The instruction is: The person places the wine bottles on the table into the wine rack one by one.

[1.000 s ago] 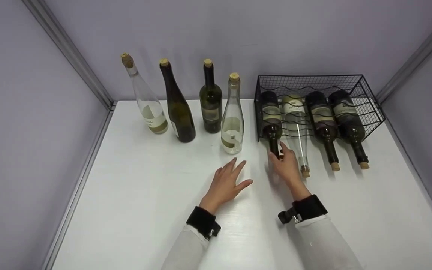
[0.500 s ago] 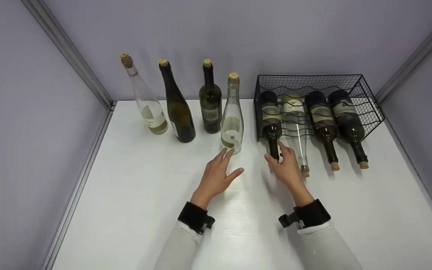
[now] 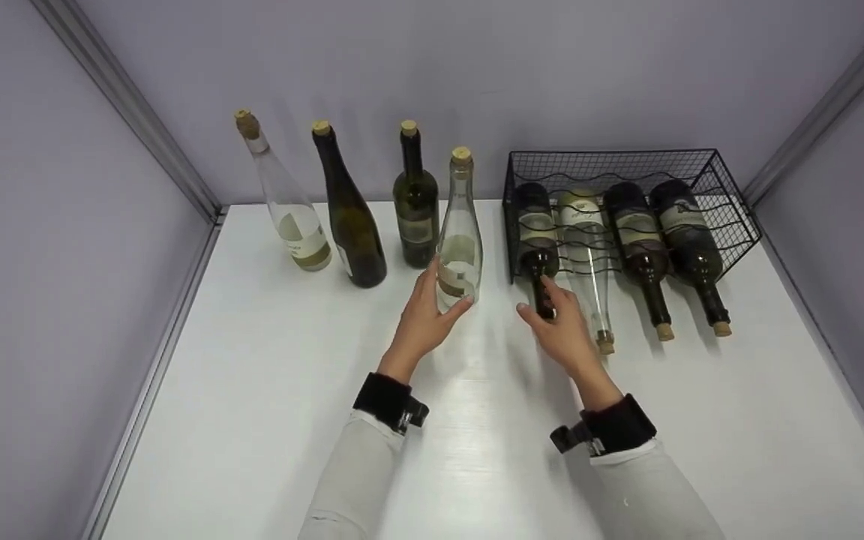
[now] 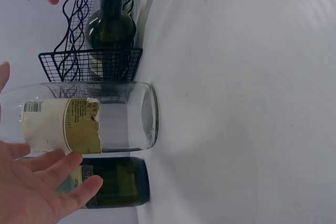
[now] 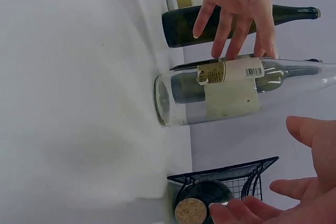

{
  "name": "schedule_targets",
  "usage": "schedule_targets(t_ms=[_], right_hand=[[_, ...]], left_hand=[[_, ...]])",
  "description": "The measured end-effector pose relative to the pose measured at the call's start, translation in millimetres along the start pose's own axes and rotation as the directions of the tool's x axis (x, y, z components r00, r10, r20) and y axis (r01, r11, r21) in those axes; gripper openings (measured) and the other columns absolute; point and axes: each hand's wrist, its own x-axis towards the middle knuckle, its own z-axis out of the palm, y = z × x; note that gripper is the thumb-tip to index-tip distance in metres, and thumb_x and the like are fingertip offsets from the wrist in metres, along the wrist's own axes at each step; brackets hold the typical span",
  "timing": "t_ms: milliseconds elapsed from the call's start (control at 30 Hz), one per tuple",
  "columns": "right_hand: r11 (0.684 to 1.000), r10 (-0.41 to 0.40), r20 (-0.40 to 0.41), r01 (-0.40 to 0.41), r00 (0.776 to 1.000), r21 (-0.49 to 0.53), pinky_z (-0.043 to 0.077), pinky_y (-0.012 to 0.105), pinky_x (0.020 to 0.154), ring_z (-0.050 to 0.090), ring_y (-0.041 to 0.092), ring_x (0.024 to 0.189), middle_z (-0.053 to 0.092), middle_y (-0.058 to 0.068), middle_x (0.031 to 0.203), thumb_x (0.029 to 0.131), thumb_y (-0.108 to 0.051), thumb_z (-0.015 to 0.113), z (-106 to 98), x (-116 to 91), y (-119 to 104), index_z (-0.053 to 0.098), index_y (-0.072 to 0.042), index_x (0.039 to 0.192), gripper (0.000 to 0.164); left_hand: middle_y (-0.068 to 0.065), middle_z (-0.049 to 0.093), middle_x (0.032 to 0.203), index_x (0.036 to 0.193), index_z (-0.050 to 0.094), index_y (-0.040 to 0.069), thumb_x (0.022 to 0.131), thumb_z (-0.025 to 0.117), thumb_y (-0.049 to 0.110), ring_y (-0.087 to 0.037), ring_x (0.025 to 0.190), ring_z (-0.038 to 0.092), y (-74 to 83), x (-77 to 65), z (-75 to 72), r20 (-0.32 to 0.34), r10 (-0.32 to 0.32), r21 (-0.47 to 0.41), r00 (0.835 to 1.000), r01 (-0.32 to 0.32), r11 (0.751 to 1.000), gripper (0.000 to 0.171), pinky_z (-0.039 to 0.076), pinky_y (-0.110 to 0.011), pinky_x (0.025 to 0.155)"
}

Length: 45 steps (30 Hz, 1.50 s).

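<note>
A clear glass wine bottle with a cork and a torn label stands upright on the white table. My left hand is at its lower left side, fingers extended along the glass and thumb in front of its base. The left wrist view shows those fingertips right at the bottle's label. My right hand hovers with loose, spread fingers by the neck of a dark wine bottle, which lies in the rack's leftmost place. Nothing is gripped by the right hand; its thumb and fingers stand apart in the right wrist view.
A black wire wine rack at the back right holds several lying corked bottles, necks toward me. Left of the clear bottle stand a green bottle, a tall brown bottle and another clear bottle. Walls enclose the table.
My left hand has moved forward and left, from in front of the clear bottle to its side. The right hand has shifted slightly left beside the racked bottle's neck. The bottles stay put.
</note>
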Motion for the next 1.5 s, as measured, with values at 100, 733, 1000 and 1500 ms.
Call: schedule_targets(t_ms=[100, 733, 1000, 1500], right_hand=[[0.999, 0.004, 0.021, -0.005, 1.0, 0.047, 0.034, 0.052, 0.106, 0.038, 0.037, 0.133, 0.033, 0.022, 0.148, 0.097, -0.037, 0.062, 1.4, 0.0, -5.3, 0.026, -0.006, 0.155, 0.075], [0.98, -0.009, 0.102, -0.011, 0.995, 0.2, 0.044, 0.05, 0.098, 0.041, 0.036, 0.132, 0.034, 0.02, 0.149, 0.097, -0.034, 0.064, 11.1, 0.8, -22.6, 0.026, -0.008, 0.156, 0.075], [0.961, -0.02, 0.129, -0.016, 0.991, 0.275, 0.047, 0.05, 0.096, 0.039, 0.036, 0.133, 0.032, 0.021, 0.15, 0.098, -0.033, 0.062, 12.0, 2.3, -21.9, 0.024, -0.007, 0.156, 0.074], [0.949, -0.009, 0.133, -0.033, 0.991, 0.313, 0.049, 0.05, 0.093, 0.045, 0.034, 0.13, 0.034, 0.022, 0.148, 0.099, -0.031, 0.06, 12.1, -1.1, -24.6, 0.025, -0.006, 0.155, 0.071]], left_hand=[[-0.015, 0.022, 0.159, 0.158, 0.011, 0.008, 0.093, 0.063, 0.051, -0.029, 0.143, 0.027, 4.2, 8.7, 0.3, -0.052, 0.027, 0.001, 0.998, -0.027, 1.0, 0.093, 0.032, -0.047, 0.11], [-0.017, 0.029, 0.156, 0.156, 0.018, 0.004, 0.086, 0.078, 0.032, -0.029, 0.142, 0.029, 0.6, 52.3, 7.0, -0.09, 0.001, -0.141, 0.996, -0.014, 0.99, 0.097, 0.029, -0.044, 0.112], [-0.017, 0.035, 0.152, 0.153, 0.025, 0.004, 0.084, 0.078, 0.041, -0.029, 0.139, 0.036, -1.4, 49.5, 11.7, -0.119, -0.027, -0.126, 0.993, 0.012, 0.992, 0.095, 0.032, -0.043, 0.11], [-0.018, 0.045, 0.143, 0.148, 0.032, -0.001, 0.083, 0.079, 0.04, -0.03, 0.131, 0.046, -5.8, 27.4, 8.4, -0.229, 0.059, -0.024, 0.972, -0.066, 0.998, 0.091, 0.039, -0.042, 0.105]])
